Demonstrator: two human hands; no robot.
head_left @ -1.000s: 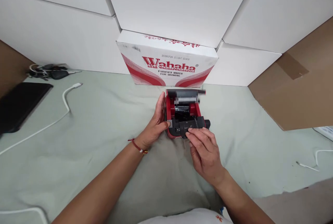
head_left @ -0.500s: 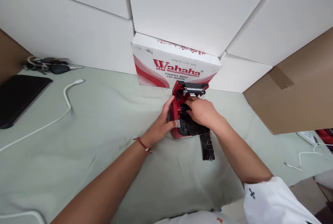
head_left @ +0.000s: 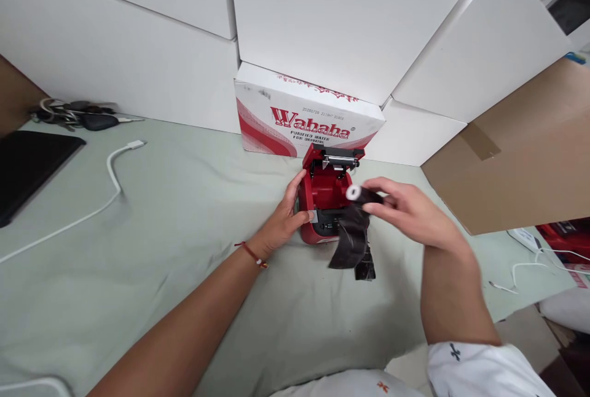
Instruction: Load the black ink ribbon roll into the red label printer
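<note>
A small red printer stands on the green cloth with its lid raised, its red inner bay in view. My left hand holds the printer's left side, thumb on a grey tab at the front edge. Above the printer's right side, my right hand grips a small roll of black paper with a white core facing left. A loose black tail hangs from the roll across the printer's front. Another black strip lies on the cloth behind that tail.
Behind the printer, a Wahaha carton leans against white boxes. Cardboard stands at right. At left are a black tablet-like slab, keys and a white cable; another white cable lies at far right.
My right hand has lifted the black roll out of the printer bay and moved to the right with it, exposing the red interior. My left hand stays on the printer.
</note>
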